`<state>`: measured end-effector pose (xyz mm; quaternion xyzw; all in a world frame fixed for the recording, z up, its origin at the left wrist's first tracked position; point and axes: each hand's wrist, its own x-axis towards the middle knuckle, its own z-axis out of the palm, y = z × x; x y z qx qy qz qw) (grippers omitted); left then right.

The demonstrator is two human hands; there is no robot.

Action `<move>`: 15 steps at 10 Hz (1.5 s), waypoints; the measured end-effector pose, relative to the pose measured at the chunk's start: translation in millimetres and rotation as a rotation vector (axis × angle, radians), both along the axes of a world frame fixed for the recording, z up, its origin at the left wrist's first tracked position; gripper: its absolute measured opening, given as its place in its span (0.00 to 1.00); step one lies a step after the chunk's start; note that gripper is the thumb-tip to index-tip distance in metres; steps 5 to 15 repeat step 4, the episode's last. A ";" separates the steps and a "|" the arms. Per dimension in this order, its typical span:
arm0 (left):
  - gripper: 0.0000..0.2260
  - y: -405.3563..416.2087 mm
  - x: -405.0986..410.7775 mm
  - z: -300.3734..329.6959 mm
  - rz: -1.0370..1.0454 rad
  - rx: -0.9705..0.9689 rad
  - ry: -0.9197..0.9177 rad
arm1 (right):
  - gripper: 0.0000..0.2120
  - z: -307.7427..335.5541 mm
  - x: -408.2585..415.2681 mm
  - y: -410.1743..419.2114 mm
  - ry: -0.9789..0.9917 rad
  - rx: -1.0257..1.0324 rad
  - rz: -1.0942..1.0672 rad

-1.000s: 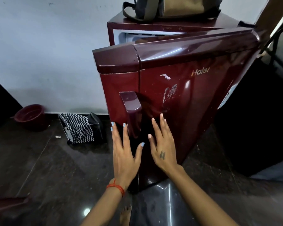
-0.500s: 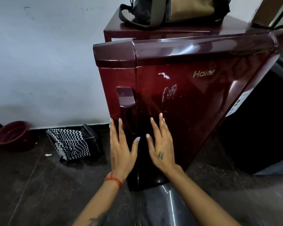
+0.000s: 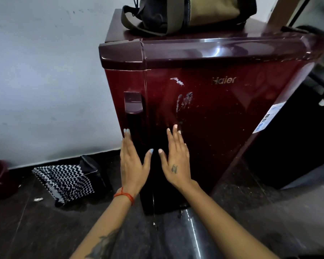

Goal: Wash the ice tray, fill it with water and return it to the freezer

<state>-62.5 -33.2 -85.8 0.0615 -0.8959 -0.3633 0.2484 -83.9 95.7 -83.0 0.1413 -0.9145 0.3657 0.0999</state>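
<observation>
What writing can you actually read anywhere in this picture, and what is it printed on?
"Haier": gold lettering on the maroon fridge door, upper right of its front.
Sticker on the door's right edge: print and small icons, too small and blurred to read.
Tattoo on the back of the right hand: a small mark, not legible as text.
White scuffs on the door: marks, not writing.

Both forearms are bare, no sleeves in view. The left hand (image 3: 133, 165) has pale blue nail polish and a red thread bracelet (image 3: 124, 195) at the wrist — a dark tattoo (image 3: 104, 245) runs along the forearm. The right hand (image 3: 176, 163) carries a small dark tattoo (image 3: 174, 168) on its back — its nails look pale pink.
</observation>
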 end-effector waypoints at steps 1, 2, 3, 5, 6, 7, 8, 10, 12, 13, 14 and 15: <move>0.39 0.5 0.9 -0.1 -0.017 0.016 0.011 | 0.31 -1.5 0.0 -2.3 -0.020 0.024 0.000; 0.39 2.4 3.3 4.3 -0.024 0.059 0.003 | 0.31 2.4 1.5 -1.0 -0.043 0.040 -0.011; 0.39 4.6 2.9 3.5 -0.010 0.100 0.057 | 0.29 6.0 5.9 3.2 -0.002 0.000 -0.041; 0.40 12.1 6.2 7.8 0.006 0.019 0.164 | 0.28 11.9 15.0 8.0 0.028 -0.051 -0.096; 0.40 12.1 6.2 7.8 0.006 0.019 0.164 | 0.28 11.9 15.0 8.0 0.028 -0.051 -0.096; 0.40 12.1 6.2 7.8 0.006 0.019 0.164 | 0.28 11.9 15.0 8.0 0.028 -0.051 -0.096; 0.40 12.1 6.2 7.8 0.006 0.019 0.164 | 0.28 11.9 15.0 8.0 0.028 -0.051 -0.096; 0.40 12.1 6.2 7.8 0.006 0.019 0.164 | 0.28 11.9 15.0 8.0 0.028 -0.051 -0.096; 0.40 12.1 6.2 7.8 0.006 0.019 0.164 | 0.28 11.9 15.0 8.0 0.028 -0.051 -0.096; 0.40 12.1 6.2 7.8 0.006 0.019 0.164 | 0.28 11.9 15.0 8.0 0.028 -0.051 -0.096; 0.40 12.1 6.2 7.8 0.006 0.019 0.164 | 0.28 11.9 15.0 8.0 0.028 -0.051 -0.096; 0.40 12.1 6.2 7.8 0.006 0.019 0.164 | 0.28 11.9 15.0 8.0 0.028 -0.051 -0.096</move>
